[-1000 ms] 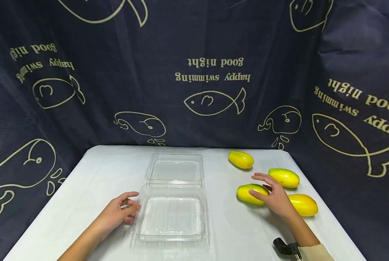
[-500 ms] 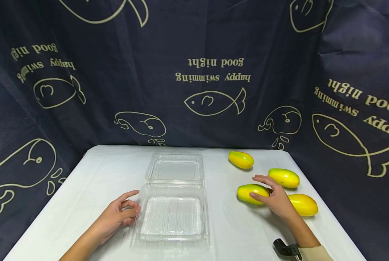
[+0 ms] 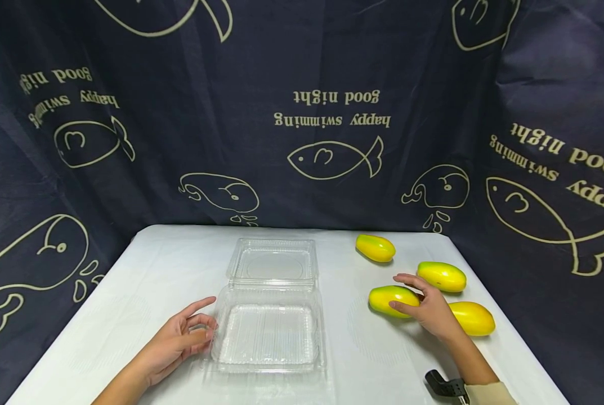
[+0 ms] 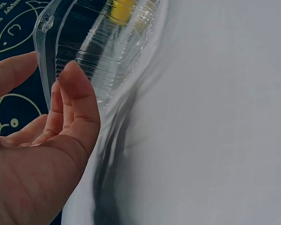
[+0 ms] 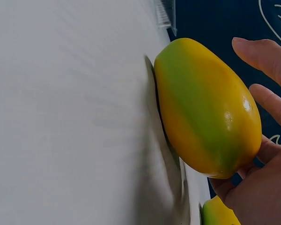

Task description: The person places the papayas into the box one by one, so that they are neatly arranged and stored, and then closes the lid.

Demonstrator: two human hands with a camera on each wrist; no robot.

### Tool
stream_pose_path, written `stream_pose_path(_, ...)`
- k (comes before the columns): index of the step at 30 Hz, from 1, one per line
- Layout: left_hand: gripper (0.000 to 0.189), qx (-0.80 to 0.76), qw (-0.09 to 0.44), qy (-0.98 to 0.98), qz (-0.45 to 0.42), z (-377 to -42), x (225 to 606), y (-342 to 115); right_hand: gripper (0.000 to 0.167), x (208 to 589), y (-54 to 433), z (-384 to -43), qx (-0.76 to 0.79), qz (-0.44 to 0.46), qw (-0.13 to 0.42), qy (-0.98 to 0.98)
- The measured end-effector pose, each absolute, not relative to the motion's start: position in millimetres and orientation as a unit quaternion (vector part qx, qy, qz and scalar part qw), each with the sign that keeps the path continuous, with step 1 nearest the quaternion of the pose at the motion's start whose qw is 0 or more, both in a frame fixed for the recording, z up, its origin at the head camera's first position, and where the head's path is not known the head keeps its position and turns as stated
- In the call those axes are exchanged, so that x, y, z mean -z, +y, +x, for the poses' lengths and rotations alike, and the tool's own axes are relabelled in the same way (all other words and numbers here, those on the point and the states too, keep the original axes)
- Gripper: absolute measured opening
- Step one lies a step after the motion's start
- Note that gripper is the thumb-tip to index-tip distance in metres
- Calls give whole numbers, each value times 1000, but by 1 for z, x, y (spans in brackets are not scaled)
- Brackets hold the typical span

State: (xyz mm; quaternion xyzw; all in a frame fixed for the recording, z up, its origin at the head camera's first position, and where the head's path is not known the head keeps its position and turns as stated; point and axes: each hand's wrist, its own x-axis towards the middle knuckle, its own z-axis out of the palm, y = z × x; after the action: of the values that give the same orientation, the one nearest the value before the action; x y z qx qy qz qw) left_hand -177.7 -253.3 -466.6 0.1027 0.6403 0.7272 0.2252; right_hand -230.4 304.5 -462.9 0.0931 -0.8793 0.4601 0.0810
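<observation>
A clear plastic clamshell container lies unfolded, its lid at the far side. At its left rim my left hand pinches the edge lightly between thumb and bent fingers, the index finger stretched out above. In the left wrist view the thumb overlaps the container wall. A yellow-green papaya rests on the table right of the container. My right hand spreads round its right end, thumb over the near side. In the right wrist view the index finger stands apart from this papaya's skin.
Three more papayas surround the right hand: one papaya at the back, another papaya to the right, and a papaya beside the wrist. A dark curtain hangs behind the white table.
The left thumb has slid slightly towards me, widening the gap under the index finger. The right hand has shifted a touch and otherwise stays at the papaya, which has not visibly moved.
</observation>
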Motion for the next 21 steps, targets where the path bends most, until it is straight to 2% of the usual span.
stream_pose_path(21, 80, -764, 248, 575, 159, -177, 472, -254, 67, 462, 306, -230, -461, 76, 38, -883)
